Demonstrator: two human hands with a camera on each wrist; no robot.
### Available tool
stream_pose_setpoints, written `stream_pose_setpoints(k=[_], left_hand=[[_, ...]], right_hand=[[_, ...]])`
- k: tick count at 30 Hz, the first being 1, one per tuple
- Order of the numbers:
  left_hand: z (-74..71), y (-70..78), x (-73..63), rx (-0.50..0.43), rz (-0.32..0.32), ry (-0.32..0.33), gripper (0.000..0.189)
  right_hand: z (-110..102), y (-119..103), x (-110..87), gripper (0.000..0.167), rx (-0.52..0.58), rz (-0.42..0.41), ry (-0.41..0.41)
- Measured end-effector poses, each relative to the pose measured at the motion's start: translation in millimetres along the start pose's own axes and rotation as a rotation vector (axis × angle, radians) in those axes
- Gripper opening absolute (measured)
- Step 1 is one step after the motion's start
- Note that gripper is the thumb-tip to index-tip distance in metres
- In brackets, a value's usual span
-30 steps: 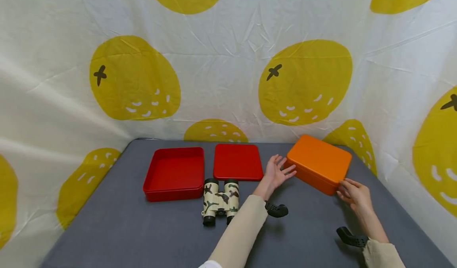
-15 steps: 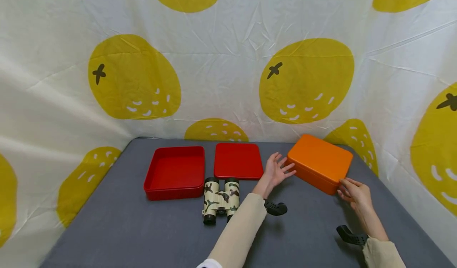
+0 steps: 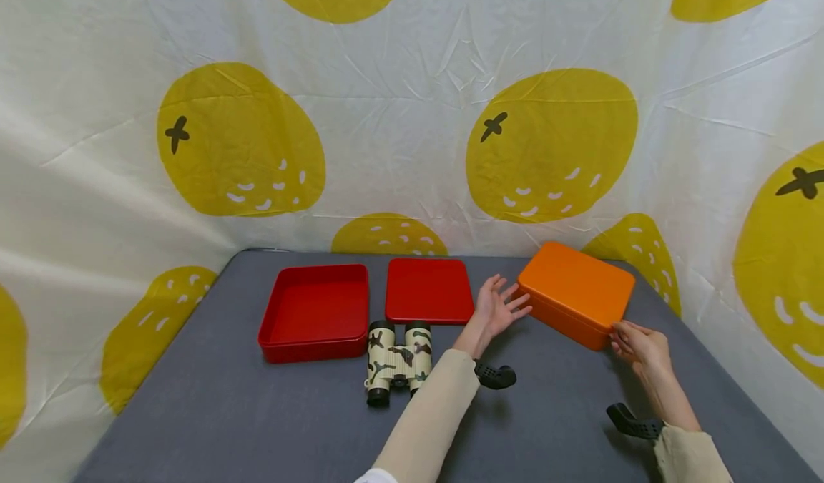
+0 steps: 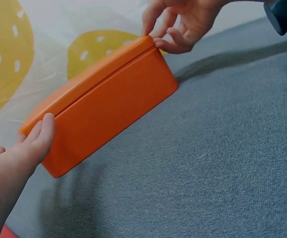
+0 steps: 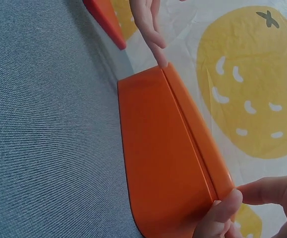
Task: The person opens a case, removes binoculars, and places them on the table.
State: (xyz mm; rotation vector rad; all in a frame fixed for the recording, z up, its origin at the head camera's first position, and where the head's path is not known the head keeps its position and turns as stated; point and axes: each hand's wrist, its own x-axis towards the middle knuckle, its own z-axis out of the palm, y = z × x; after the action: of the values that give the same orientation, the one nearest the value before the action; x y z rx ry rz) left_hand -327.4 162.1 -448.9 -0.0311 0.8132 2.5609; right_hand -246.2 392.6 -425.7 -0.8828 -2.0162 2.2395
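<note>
An orange lidded box [image 3: 574,283] sits angled at the table's back right, its lid [image 5: 195,131] on and a seam running below the lid's rim. At its left corner is my left hand [image 3: 494,311], fingers straight and spread, palm turned up; in the left wrist view the fingertips [image 4: 46,126] lie against the side near the seam. My right hand [image 3: 644,347] pinches the lid's rim at the near right corner between thumb and fingers. The right wrist view has that thumb [image 5: 227,208] at the seam. The inside of the box is hidden.
An open red box [image 3: 315,308] with nothing in it stands at the back left, beside a flat red lid [image 3: 430,291]. Camouflage binoculars [image 3: 399,358] lie in front, partly behind my left sleeve [image 3: 425,418]. A fruit-print curtain [image 3: 399,147] hangs behind the grey table [image 3: 257,418].
Both hands stay at the orange box's corners. The right fingers draw slightly closer together at the lid's rim; the box itself has not visibly moved.
</note>
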Motion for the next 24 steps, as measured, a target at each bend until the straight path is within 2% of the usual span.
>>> stream_pose_setpoints(k=[1,5,10,15,24], left_hand=[[0.9,-0.1,-0.2,-0.006,-0.002,-0.003,0.066],[6.0,-2.0,-1.3,-0.021,-0.012,-0.021,0.067],[11.0,-4.3,-2.4,-0.042,-0.017,0.021,0.067],[7.6,-5.2,-1.9,-0.048,-0.015,0.059,0.068],[0.1,-5.9,-2.8,-0.038,0.005,0.038,0.069]], right_hand=[[-1,0,0.5,0.003,-0.004,0.003,-0.005],[-4,-2,1.3,0.025,-0.004,0.023,-0.026],[-4,-4,-1.6,0.021,-0.017,0.025,-0.052],[-3,-6,-4.9,0.019,-0.012,0.027,-0.071],[-3,-5,-5.6,0.023,0.009,0.032,-0.066]])
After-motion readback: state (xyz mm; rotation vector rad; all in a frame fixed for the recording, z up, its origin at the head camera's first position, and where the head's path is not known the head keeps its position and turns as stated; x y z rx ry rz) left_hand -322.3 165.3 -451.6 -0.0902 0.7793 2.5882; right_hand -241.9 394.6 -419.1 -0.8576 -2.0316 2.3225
